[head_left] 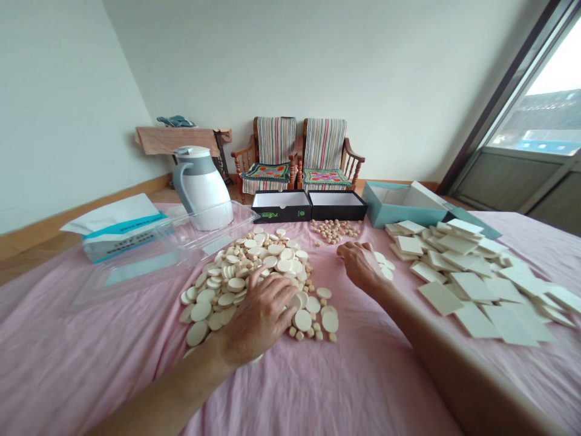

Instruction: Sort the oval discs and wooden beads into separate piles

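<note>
A heap of cream round discs (pixel 247 266) lies in the middle of a table under a pink cloth (pixel 91 369). My left hand (pixel 261 315) rests palm down on the near right side of the heap, fingers spread over the discs. My right hand (pixel 361 261) lies further right, fingers curled on a few discs (pixel 385 266) set apart from the heap. Beyond it is a small pile of tiny round beads (pixel 336 230). What the right fingers hold is hidden.
Cream square tiles (pixel 476 272) are strewn at the right. Two open black boxes (pixel 281 206) (pixel 338 206) and a teal box (pixel 399 206) stand at the back. At the left are a clear tray (pixel 158 254), a white jug (pixel 202 188) and a tissue pack (pixel 120 227). Two chairs (pixel 297 154) stand behind.
</note>
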`<state>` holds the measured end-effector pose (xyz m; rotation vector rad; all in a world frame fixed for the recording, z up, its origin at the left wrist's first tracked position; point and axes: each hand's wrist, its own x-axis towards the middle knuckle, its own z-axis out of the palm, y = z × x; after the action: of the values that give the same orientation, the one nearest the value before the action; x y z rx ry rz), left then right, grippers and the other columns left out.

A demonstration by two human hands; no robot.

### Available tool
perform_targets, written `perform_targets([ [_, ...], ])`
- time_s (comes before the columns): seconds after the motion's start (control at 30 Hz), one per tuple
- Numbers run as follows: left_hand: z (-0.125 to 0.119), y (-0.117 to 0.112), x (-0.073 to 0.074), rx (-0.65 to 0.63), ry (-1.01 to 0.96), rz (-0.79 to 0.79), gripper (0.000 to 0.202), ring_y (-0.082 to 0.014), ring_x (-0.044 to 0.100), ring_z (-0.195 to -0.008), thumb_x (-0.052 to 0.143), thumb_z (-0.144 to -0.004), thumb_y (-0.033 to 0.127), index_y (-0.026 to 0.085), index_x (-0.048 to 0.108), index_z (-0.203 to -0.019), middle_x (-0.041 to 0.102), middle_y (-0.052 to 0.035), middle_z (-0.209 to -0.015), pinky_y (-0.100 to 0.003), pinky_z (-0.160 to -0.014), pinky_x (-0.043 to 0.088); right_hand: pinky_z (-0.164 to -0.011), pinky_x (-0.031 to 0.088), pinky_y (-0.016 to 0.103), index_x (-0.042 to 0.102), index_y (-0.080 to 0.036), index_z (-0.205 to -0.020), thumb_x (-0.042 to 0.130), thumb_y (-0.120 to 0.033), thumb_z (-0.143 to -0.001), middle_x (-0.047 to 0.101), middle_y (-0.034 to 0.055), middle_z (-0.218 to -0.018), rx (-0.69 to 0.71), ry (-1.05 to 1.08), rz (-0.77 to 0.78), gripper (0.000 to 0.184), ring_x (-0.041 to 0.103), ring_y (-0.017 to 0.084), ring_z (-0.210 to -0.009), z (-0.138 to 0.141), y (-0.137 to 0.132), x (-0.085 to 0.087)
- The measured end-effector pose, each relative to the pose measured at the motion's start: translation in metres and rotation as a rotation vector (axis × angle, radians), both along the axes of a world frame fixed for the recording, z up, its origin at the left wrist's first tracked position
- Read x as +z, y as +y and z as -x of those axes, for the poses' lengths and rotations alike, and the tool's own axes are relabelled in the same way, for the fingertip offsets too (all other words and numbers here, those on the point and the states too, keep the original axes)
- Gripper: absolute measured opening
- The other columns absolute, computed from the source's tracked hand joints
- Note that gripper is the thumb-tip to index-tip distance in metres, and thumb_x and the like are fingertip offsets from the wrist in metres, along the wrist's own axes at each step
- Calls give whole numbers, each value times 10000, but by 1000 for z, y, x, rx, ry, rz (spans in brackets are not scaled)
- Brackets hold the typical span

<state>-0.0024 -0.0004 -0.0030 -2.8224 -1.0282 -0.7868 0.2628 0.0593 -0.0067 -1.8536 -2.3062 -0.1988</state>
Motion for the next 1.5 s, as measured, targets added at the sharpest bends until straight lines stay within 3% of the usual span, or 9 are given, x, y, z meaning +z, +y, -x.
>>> perform_targets([
  [0.2,0,1,0,3,-2,-16,213,-186,569,-1056,568,-866,221,212,612,-1074,643,-31,-1077,-476,-1135,184,-751,280,343,615,-140,-845,383,-52,-854,650,129,-882,18,-140,4,248,557,227,-847,2,-5,4],
  [0.33,0,0,-1,3,1,-17,226,-189,563,-1069,551,-877,222,217,603,-1096,643,-30,-1088,-489,-1143,158,-713,299,293,621,-147,-845,395,-59,-849,643,105,-869,10,-77,-37,242,551,202,-841,-1,-1,2],
  [0.57,2,0,-1,2,2,-22,214,-187,561,-1064,557,-866,217,211,604,-1075,638,-35,-1086,-470,-1135,212,-596,294,260,654,-143,-764,447,-77,-780,638,76,-730,-81,70,-30,218,525,160,-670,-12,50,13],
  [0.73,2,-1,0,-3,-10,-3,205,-196,560,-1056,556,-873,223,203,603,-1072,642,-47,-1070,-497,-1142,162,-686,343,263,653,-125,-1051,398,-93,-819,661,131,-976,-115,148,-202,345,566,205,-883,-7,71,30],
  [0.8,1,-1,0,-1,-14,8,203,-199,557,-1061,554,-877,222,205,604,-1073,641,-46,-1070,-514,-1143,132,-706,357,260,664,-145,-1021,400,-110,-829,668,114,-974,-88,220,-267,328,576,202,-889,-3,63,31],
  [0.9,1,-1,0,-9,-21,10,192,-193,558,-1059,548,-882,216,207,604,-1066,642,-37,-1066,-518,-1143,128,-648,364,250,675,-170,-874,423,-129,-822,685,77,-839,-31,317,-201,261,599,180,-766,5,36,24],
  [1.13,0,1,-1,-40,-68,-60,197,-181,574,-1021,497,-897,176,199,607,-1059,658,-40,-1040,-460,-1096,282,-527,332,219,608,-190,-824,445,-232,-860,659,13,-658,19,606,-43,172,572,131,-552,34,-31,-14],
  [1.3,-1,3,-1,-24,-79,-89,184,-167,587,-968,477,-888,145,187,612,-1006,667,-31,-982,-440,-1065,325,-559,353,220,574,-180,-784,416,-234,-875,631,18,-679,118,713,-39,190,554,129,-596,40,-41,-30],
  [1.5,-1,3,0,-23,-36,-104,172,-174,576,-965,490,-879,160,189,614,-994,660,-33,-958,-455,-1070,314,-618,377,237,586,-170,-810,389,-228,-898,632,36,-725,152,703,-8,223,567,144,-659,39,-34,-33],
])
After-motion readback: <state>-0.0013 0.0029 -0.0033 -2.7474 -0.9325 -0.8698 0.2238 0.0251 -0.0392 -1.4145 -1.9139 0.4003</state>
